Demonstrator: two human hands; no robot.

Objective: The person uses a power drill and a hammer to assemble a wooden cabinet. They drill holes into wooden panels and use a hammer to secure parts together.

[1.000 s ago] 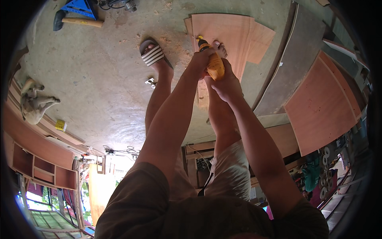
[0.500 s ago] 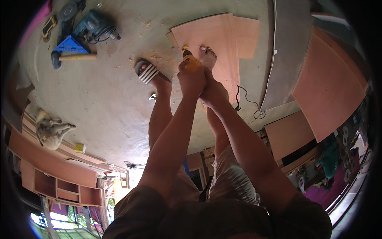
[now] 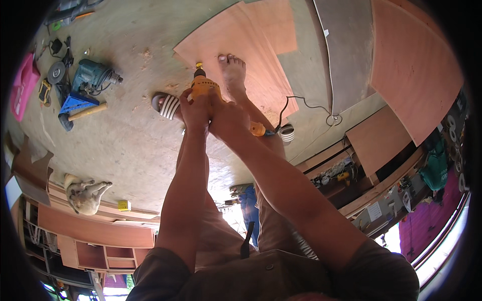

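A grey concrete floor [image 3: 143, 130], dusted with wood shavings, spreads through a workshop. Taking the yellow drill [image 3: 207, 88] as the clock's centre, plywood sheets [image 3: 251, 35] lie at 1 o'clock, a grey board [image 3: 346, 65] and a reddish panel [image 3: 416, 65] near 3, and an open-fronted cabinet [image 3: 93, 255] at 7.

At 9 o'clock, well apart, sit a teal power tool [image 3: 90, 76], a blue triangular square [image 3: 78, 103] and a hammer [image 3: 89, 111]. A dog [image 3: 86, 195] lies on its side between 7 and 8, with a yellow box [image 3: 124, 205] near it. A bare foot [image 3: 232, 75] presses on the plywood at 2; a sandalled foot [image 3: 169, 106] stands at 8. A dark cord [image 3: 309, 104] loops off toward 3, past a striped sandal [image 3: 287, 133] at 4.

Both hands are wrapped round the drill: the left hand [image 3: 195, 113] at its body, the right hand [image 3: 230, 119] behind, hiding the middle. Its long axis leans between 11 and 12 o'clock, the yellow-tipped bit [image 3: 199, 65] by the plywood's edge; whether they touch, I cannot tell.
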